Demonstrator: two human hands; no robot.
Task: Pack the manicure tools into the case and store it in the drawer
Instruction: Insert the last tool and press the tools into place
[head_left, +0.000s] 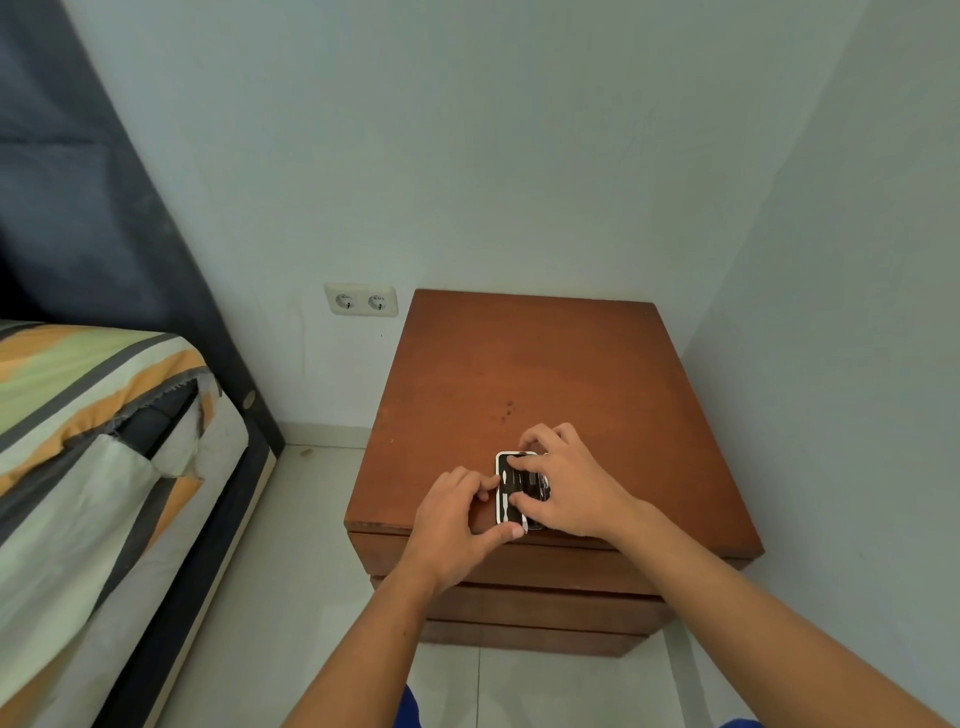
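Hands meet over a small manicure case (510, 488) that lies open near the front edge of a brown wooden nightstand (545, 374), a little left of the middle of that edge. The case has a white rim and a dark inside, and pale slim tools (504, 480) sit in a row within it; what each tool is cannot be made out at this size. The left hand (457, 512) holds the case from its left side, with curled fingers against the left rim and the thumb stretched along the near end, so its grip is narrow and closed around the case's edge. The right hand (563, 480) lies over the right half of the case, its fingers bent down at the far end and its thumb pressing on the dark inside near the middle; whether it pinches a tool or only presses on the case cannot be told. A shiny dark part of the case shows just under the right palm. Below the top, the nightstand's drawer fronts (519, 603) are all pushed in. To the left stands a bed with a striped cover (78, 415) in green, orange and grey, and a dark headboard (104, 208) leans up along the wall. A white double wall socket (361, 300) sits on the pale wall between the bed and the nightstand.
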